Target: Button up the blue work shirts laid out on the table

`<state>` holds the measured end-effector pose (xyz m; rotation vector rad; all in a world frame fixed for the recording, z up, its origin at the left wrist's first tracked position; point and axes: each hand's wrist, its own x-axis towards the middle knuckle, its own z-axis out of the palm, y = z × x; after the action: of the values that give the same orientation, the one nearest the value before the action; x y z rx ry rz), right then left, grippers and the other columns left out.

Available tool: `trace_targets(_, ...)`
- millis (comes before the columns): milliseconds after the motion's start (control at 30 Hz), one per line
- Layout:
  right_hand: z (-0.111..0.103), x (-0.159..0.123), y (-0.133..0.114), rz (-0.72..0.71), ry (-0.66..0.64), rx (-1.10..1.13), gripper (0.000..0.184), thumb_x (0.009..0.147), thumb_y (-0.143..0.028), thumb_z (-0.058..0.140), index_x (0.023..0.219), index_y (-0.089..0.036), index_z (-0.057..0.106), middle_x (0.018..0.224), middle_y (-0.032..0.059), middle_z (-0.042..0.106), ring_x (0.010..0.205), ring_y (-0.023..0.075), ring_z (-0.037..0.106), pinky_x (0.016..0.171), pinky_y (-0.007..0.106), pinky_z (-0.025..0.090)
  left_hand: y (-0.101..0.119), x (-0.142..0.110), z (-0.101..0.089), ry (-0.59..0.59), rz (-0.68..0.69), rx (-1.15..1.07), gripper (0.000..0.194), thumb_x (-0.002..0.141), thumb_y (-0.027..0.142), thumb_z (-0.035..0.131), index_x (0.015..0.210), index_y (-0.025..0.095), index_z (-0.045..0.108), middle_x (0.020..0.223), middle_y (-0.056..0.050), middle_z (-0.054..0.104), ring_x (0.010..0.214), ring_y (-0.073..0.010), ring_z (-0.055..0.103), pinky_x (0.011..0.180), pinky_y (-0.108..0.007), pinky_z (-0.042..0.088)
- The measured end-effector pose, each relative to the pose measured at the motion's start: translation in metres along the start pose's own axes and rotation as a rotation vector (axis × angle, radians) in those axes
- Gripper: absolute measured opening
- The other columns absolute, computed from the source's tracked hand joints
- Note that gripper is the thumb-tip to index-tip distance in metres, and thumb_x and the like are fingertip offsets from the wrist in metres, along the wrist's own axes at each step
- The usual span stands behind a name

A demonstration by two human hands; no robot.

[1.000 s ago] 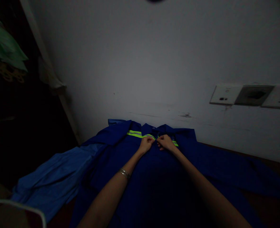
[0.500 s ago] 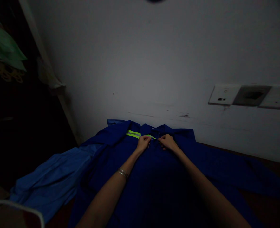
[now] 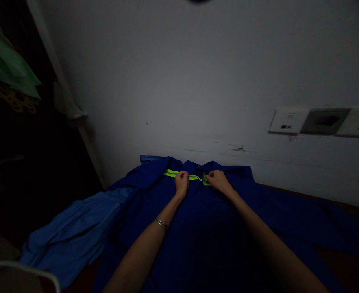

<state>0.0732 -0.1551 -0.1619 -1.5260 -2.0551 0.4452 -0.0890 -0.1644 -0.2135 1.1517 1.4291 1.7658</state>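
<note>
A dark blue work jacket (image 3: 155,207) lies spread out, its collar toward the wall and a yellow-green reflective strip (image 3: 195,177) across the chest. My left hand (image 3: 182,183) is closed on the jacket front at the strip, left of the front opening. On the other side of the opening, my right hand (image 3: 218,180) pinches the front edge, where a short piece of the strip shows. A small gap separates the two edges. The fingertips are partly hidden and the picture is dark.
Lighter blue cloth (image 3: 75,221) lies at the left, partly under the jacket. Behind is a pale wall (image 3: 179,81) with sockets (image 3: 286,122) at the right. A dark door (image 3: 54,162) stands at the left, with a green cloth (image 3: 8,61) hanging there.
My hands have moved slightly apart along the jacket front. More of the reflective strip shows between them, including a piece by my right hand. The view has shifted a little.
</note>
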Motion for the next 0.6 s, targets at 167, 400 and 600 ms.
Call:
trace_targets(167,-0.004,-0.002,-0.007,-0.072,0.040,-0.128,0.026,0.076,-0.029,0.046,0.068,-0.013,0.065,0.070,0.0094,0.066,0.065,0.0148,0.061,0.057,0.019,0.037,0.009,0.011,-0.011,-0.111,-0.050,0.062,0.019,0.077,0.027,0.043,0.073,0.012,0.055,0.048,0.004,0.046,0.033,-0.0043,0.039,0.033,-0.015,0.029)
trace_targets(400,-0.003,-0.011,-0.018,-0.094,-0.026,-0.245,0.027,0.077,-0.031,0.044,0.071,-0.014,0.065,0.078,0.0120,0.065,0.072,0.0196,0.061,0.059,0.023,0.038,0.016,0.019,-0.066,-0.203,-0.161,0.214,0.010,0.069,0.017,0.050,0.063,0.011,0.055,0.044,0.004,0.047,0.031,-0.0050,0.040,0.032,-0.015,0.030)
trace_targets(600,0.006,-0.023,-0.032,-0.160,-0.043,-0.398,0.029,0.079,-0.032,0.042,0.076,-0.014,0.064,0.084,0.0146,0.064,0.078,0.0249,0.061,0.063,0.029,0.040,0.010,0.012,-0.100,-0.163,-0.186,0.228,0.012,0.071,0.017,0.046,0.065,0.011,0.054,0.051,0.002,0.049,0.035,-0.0044,0.042,0.032,-0.014,0.028)
